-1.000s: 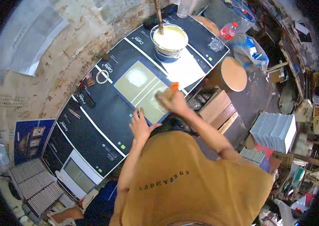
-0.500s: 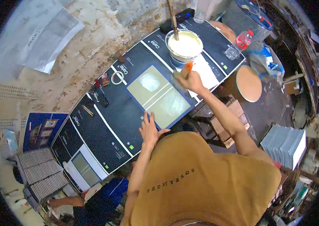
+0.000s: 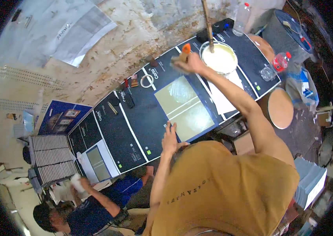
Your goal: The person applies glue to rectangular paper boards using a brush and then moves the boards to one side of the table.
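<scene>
Gripping an orange-ended brush point(image 3: 182, 57) in the closed right hand point(image 3: 194, 63), with fingers wrapped around it and bristles blurred, angled down to the left. Cannot tell whether touching anything at the bristle end. Resting the left hand point(image 3: 170, 138) well below the brush grip, nearer the body, with fingers spread and thumb apart, at the lower left edge and corner of a blue-edged cover sheet point(image 3: 186, 107); not closed around anything. Has that cover sheet flat on the black-topped table point(image 3: 142, 114), below the brush grip and beside the left fingers, with two grey-green boards point(image 3: 193, 121) parted by pale stripes and glossy whitish patches point(image 3: 181, 91) on both.

Has a bucket point(image 3: 236, 65) of cream-coloured paste point(image 3: 222, 59) just to the right of the brush grip, with a wooden stick point(image 3: 207, 23) leaning in it. Shows a white paper sheet point(image 3: 219, 101) below and right of the grip, partly under the right forearm, and a tape roll point(image 3: 142, 82) below and left. Farther right of the grip, includes a red-labelled bottle point(image 3: 278, 65); up and right, a clear bottle point(image 3: 242, 19). Far down to the left, includes a second, smaller-looking cover point(image 3: 98, 162) near a co-worker point(image 3: 87, 218) in dark clothing.
</scene>
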Demonstrator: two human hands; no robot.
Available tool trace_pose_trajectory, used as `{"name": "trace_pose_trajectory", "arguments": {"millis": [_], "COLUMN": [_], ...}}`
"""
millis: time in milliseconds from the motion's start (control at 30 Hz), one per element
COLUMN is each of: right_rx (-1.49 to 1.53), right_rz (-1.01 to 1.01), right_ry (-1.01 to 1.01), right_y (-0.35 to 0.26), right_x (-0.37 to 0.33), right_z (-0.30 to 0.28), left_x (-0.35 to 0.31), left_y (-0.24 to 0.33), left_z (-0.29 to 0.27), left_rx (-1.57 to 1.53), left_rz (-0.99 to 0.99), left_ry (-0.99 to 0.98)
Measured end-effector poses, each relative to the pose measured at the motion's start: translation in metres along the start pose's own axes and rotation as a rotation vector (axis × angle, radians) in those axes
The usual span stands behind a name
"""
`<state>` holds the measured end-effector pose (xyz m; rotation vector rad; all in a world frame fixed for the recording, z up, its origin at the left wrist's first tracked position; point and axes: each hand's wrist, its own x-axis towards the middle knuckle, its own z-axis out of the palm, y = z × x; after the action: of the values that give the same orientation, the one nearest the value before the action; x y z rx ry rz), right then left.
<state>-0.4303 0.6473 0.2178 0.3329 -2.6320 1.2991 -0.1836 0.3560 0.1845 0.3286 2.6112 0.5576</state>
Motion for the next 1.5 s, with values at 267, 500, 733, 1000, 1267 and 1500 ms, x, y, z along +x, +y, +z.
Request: {"name": "trace_pose_trajectory", "arguments": {"millis": [267,500,733,1000,1267,1500], "right_rx": [-0.122,0.077,-0.007,-0.137,-0.279,0.025], "right_rz": [-0.195,-0.422,-0.471,-0.314,-0.162,0.020], "right_ry": [-0.063,-0.783,-0.668,-0.466,-0.051,-0.303], "right_y": [0.016,-0.045,-0.078,-0.042,-0.001,-0.004], "right_x": [0.036,0.026,0.077,0.076,0.034,-0.075], "right_z": [0.023,0.083,0.103,0.090,0.031,0.032], "left_x": [0.000,0.001,-0.002,-0.001,-0.005,-0.009], "left_y": [0.006,0.003,0.009,0.009,0.000,-0.018], "left_z": [0.003,0.007,0.001,0.001,0.002,0.011], "left_rx": [-0.008,-0.061,-0.066,-0.112,-0.098,-0.105], "left_rz": [-0.018,-0.045,-0.144,-0.100,-0.029,0.002], "left_ry": [0.007,-0.001,-0.026,-0.006,0.032,0.077]}}
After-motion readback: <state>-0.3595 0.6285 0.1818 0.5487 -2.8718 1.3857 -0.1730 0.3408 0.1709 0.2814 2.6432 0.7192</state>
